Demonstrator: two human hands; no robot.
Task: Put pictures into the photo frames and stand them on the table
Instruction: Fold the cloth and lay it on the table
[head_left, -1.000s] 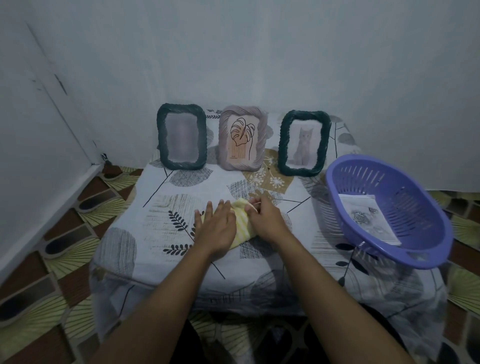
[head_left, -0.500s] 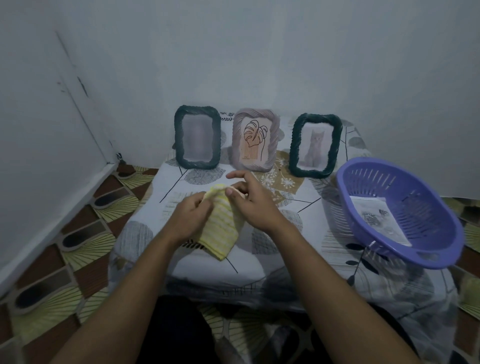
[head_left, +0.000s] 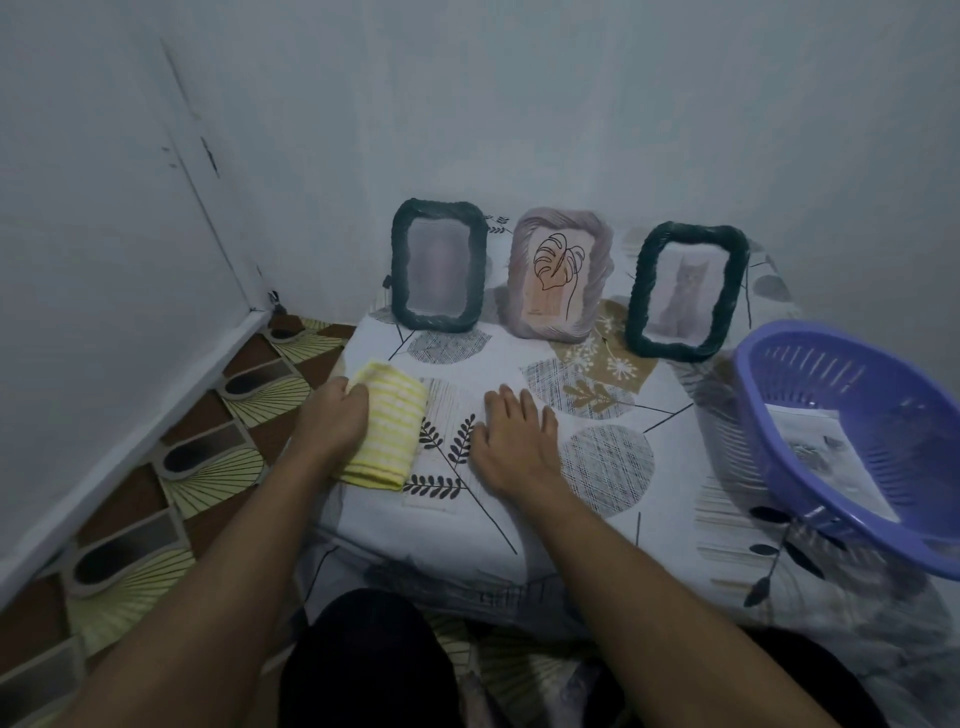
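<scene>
Under the left fingers (head_left: 349, 394) lies a cloth (head_left: 387, 436) of pale yellow crossed by thin white stripes. The table (head_left: 519, 525) beneath the right fingers (head_left: 511, 402) wears a white cover printed with grey hatched circles and black leaf sprigs, with a tan patch of white flowers beyond those fingers. Farther past the fingers stand a dark green frame (head_left: 439, 267), a dusty mauve frame (head_left: 558, 280) showing a black-line leaf on peach, and a second green frame (head_left: 685, 291) with a grey cat. Right of the right fingers sits a violet basket (head_left: 831, 395).

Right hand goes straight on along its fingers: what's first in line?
Likely the mauve leaf-print frame, near its left edge; only bare tablecloth lies before the right hand. Depth unclear.
</scene>
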